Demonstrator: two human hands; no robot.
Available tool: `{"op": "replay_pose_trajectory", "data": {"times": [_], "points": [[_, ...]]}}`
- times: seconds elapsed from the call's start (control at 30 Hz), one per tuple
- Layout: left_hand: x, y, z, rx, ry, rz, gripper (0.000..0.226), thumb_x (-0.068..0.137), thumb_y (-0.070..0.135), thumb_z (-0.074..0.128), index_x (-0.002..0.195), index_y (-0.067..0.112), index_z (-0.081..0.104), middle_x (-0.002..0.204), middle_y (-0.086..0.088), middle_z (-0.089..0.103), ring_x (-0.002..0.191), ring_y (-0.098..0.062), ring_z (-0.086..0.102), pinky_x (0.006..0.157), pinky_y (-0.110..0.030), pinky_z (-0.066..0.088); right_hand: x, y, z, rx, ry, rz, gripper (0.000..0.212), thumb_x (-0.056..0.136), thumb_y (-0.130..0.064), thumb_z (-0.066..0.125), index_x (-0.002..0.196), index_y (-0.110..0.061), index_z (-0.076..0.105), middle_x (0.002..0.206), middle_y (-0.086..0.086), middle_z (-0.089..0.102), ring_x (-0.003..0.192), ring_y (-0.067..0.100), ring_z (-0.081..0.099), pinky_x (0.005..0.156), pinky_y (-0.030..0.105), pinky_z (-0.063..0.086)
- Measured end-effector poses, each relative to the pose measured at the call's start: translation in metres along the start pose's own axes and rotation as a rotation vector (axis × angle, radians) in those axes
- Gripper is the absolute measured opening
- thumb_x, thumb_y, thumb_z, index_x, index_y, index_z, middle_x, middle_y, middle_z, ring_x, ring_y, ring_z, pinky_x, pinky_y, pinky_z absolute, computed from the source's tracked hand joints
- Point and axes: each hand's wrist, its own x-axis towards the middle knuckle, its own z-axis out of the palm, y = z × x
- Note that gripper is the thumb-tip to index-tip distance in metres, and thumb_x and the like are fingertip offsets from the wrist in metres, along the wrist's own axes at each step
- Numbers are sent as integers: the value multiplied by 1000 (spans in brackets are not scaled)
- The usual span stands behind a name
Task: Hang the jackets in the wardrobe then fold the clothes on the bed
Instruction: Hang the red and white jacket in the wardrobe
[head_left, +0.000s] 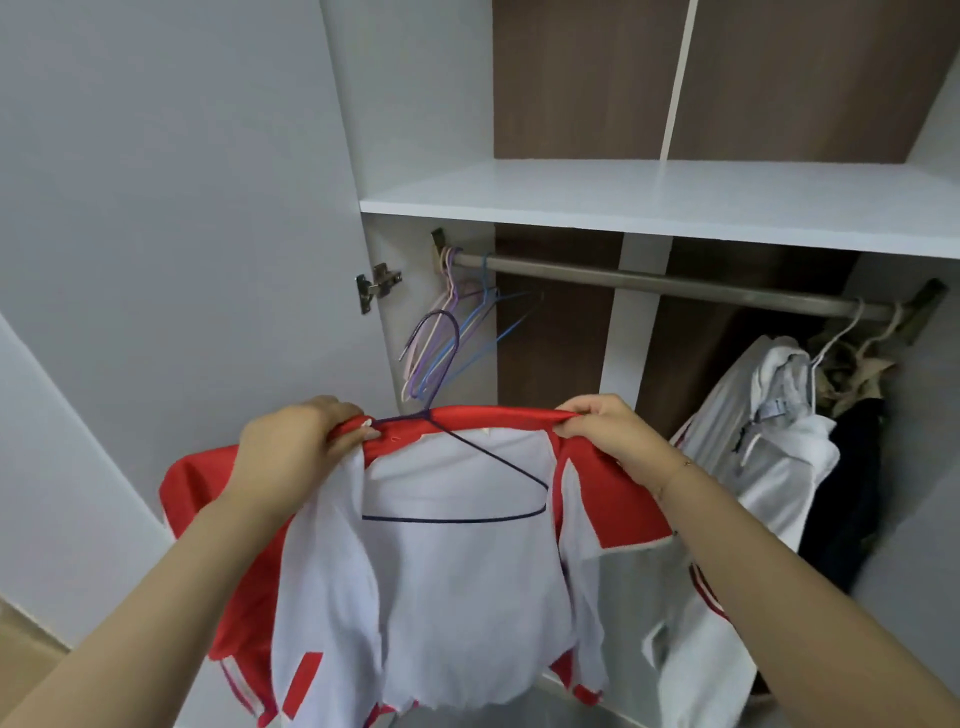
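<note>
Gripping red jacket (447, 545) collar, left hand (291, 441) and right hand (608, 431).

- Red-and-white jacket (457, 561): held up open at 6 o'clock, white lining facing the camera, red collar stretched across its top.
- Dark purple wire hanger (467, 488): inside the jacket, tilted, hook rising toward 12 o'clock.
- Wardrobe rail (675, 285): horizontal, at 1 o'clock above the jacket.
</note>
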Motion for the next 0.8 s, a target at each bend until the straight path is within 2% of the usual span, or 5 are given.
{"op": "replay_pose_trajectory", "data": {"times": [0.2,0.33,0.57,0.7,0.8], "points": [[2,31,18,-230,162,-10,25,89,55,55,95,36,70,94,15,68,90,-16,65,65,-30,44,-19,-28,-9,329,-441,-213,44,95,-7,58,137,-17,52,119,6,69,112,25,65,94,34,54],[3,42,18,-374,308,-63,17,91,49,59,94,36,70,87,15,66,83,-11,64,65,-31,47,-22,-18,-34,-289,144,-401,33,94,-21,63,125,-33,59,124,-14,57,112,4,53,95,25,45],[1,65,22,-407,320,-51,14,91,44,61,94,35,72,83,14,63,81,-9,62,64,-28,46,-30,11,-41,-594,213,-336,37,104,-35,39,137,-24,53,134,-2,58,124,17,53,108,31,41],[0,73,18,-323,281,100,29,92,56,53,95,34,71,84,15,62,82,-6,61,58,-19,42,-40,11,-39,-653,368,-397,32,104,-31,38,117,-16,63,103,3,70,96,20,65,87,25,49],[0,89,25,-66,184,211,35,92,59,48,96,31,70,88,11,64,87,-13,64,53,-30,47,-42,-4,-30,-774,531,-517,32,104,-30,40,98,-13,66,74,3,66,69,20,62,64,28,47]]}}
